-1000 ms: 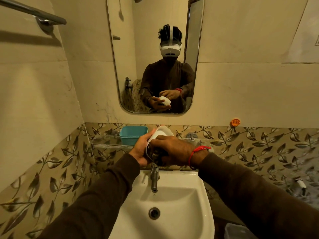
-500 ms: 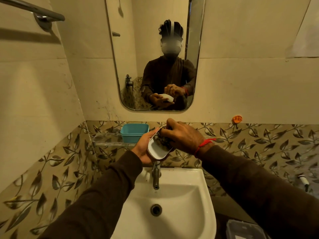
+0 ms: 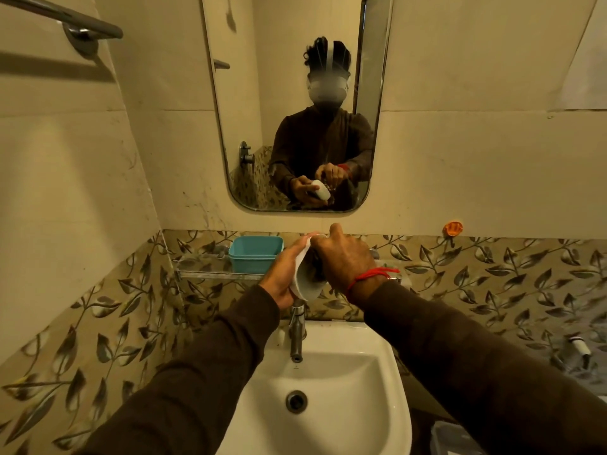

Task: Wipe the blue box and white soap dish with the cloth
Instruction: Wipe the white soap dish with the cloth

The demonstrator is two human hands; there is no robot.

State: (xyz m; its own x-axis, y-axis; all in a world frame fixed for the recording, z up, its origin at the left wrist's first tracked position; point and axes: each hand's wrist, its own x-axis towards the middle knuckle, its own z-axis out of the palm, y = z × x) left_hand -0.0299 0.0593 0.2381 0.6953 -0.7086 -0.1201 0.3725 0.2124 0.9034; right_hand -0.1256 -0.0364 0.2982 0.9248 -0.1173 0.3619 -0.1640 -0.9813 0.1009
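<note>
Teal-blue box [image 3: 255,253], white soap dish [image 3: 303,277], white basin [image 3: 331,389], red wrist thread [image 3: 372,274], brown sleeves [image 3: 476,366], leaf-patterned tiles [image 3: 492,274]; the cloth [image 3: 316,269] looks dark.

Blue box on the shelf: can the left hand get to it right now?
Probably not yet: the left hand is busy holding the soap dish. The path to the blue box looks clear.

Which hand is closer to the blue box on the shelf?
The left hand. It holds the white soap dish just right of the blue box. The right hand is farther right, on the dish's other side.
</note>
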